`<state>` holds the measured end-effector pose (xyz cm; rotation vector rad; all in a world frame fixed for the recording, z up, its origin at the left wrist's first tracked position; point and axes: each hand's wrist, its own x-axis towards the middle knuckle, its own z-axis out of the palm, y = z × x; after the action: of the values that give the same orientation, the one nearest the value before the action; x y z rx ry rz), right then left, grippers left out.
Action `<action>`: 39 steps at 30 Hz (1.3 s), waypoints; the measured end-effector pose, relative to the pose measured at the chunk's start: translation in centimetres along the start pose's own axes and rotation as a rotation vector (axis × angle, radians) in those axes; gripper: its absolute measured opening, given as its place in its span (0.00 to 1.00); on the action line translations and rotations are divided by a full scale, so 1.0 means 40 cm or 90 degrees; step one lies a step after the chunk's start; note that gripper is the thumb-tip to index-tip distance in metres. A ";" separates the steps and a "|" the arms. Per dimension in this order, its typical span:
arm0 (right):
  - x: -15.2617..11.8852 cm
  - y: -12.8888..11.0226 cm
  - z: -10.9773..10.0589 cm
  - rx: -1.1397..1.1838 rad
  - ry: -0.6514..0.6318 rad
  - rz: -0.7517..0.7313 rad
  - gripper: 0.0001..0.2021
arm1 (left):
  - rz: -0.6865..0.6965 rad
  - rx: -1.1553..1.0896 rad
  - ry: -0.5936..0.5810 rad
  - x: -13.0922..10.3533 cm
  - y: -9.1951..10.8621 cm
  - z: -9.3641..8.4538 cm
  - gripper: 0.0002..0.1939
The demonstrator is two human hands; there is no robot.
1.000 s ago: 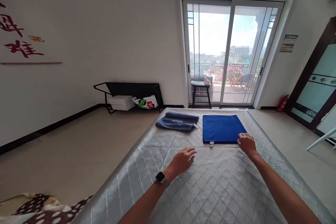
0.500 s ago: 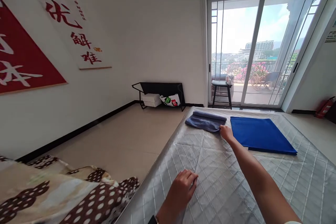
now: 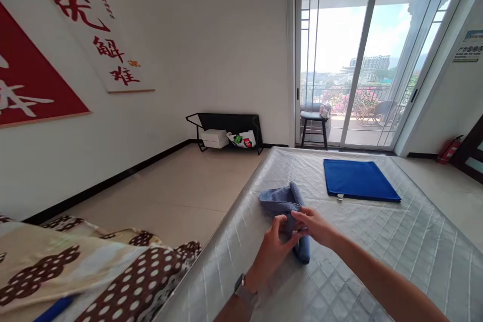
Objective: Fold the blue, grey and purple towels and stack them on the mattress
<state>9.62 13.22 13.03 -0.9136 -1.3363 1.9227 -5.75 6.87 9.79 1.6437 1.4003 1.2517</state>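
A grey-blue towel [image 3: 277, 196], partly rolled and bunched, lies over the silver quilted bed surface [image 3: 339, 251]. My left hand [image 3: 277, 244], with a watch on its wrist, pinches the towel's near part. From the right, my right hand [image 3: 311, 226] grips the same cloth, fingertips close to those of the left. One rolled end of the towel sticks out below the hands, another points up beyond them. Farther off to the right lies a folded blue cloth [image 3: 360, 180] with a small white tag at its near edge.
A brown-and-cream patterned blanket [image 3: 113, 276] is heaped at the lower left. Against the far wall stands a black rack [image 3: 230, 122] with white boxes [image 3: 215, 138]. A stool [image 3: 314, 116] stands by the sliding glass door [image 3: 332, 70]; a fire extinguisher [image 3: 449, 150] is at right.
The towel has come nearer and turned from lying flat crosswise to being bunched. My left hand has moved up to it and now grips it along with my right.
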 end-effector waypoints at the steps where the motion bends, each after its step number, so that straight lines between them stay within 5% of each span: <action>1: -0.034 -0.010 0.008 0.032 0.008 0.006 0.25 | -0.003 -0.020 0.007 -0.012 0.018 0.007 0.21; 8: -0.231 -0.089 0.014 0.019 0.117 -0.142 0.23 | -0.089 -0.111 0.014 -0.088 0.127 -0.014 0.22; 14: -0.401 -0.146 -0.099 0.025 0.279 -0.225 0.20 | -0.112 -0.242 0.161 -0.124 0.172 -0.114 0.32; 18: -0.489 -0.165 -0.137 -0.021 0.358 -0.222 0.22 | -0.068 -0.131 0.216 -0.155 0.198 -0.166 0.26; 20: -0.500 -0.166 -0.115 -0.059 0.332 -0.209 0.23 | -0.033 -0.048 0.131 -0.167 0.235 -0.143 0.22; 24: -0.461 -0.149 -0.028 -0.146 0.173 -0.181 0.25 | -0.012 -0.012 -0.133 -0.161 0.324 -0.016 0.21; 26: -0.437 -0.135 0.005 -0.220 0.135 -0.211 0.22 | -0.012 -0.034 -0.175 -0.142 0.346 0.042 0.21; 31: -0.458 -0.099 0.026 -0.353 0.150 -0.329 0.17 | -0.082 -0.224 -0.158 -0.101 0.321 0.091 0.24; 34: -0.512 -0.054 0.047 -0.398 0.258 -0.359 0.17 | -0.208 -0.374 -0.102 -0.101 0.312 0.098 0.26; 36: -0.537 -0.009 0.074 -0.374 0.310 -0.298 0.18 | -0.270 -0.461 -0.040 -0.108 0.324 0.110 0.26; 39: -0.537 0.058 0.111 -0.145 0.223 -0.123 0.26 | -0.292 -0.545 0.002 -0.126 0.359 0.135 0.25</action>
<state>17.99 -6.95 16.05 -1.1261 -1.3885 1.4083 4.60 -0.75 19.59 0.6930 0.9420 1.3013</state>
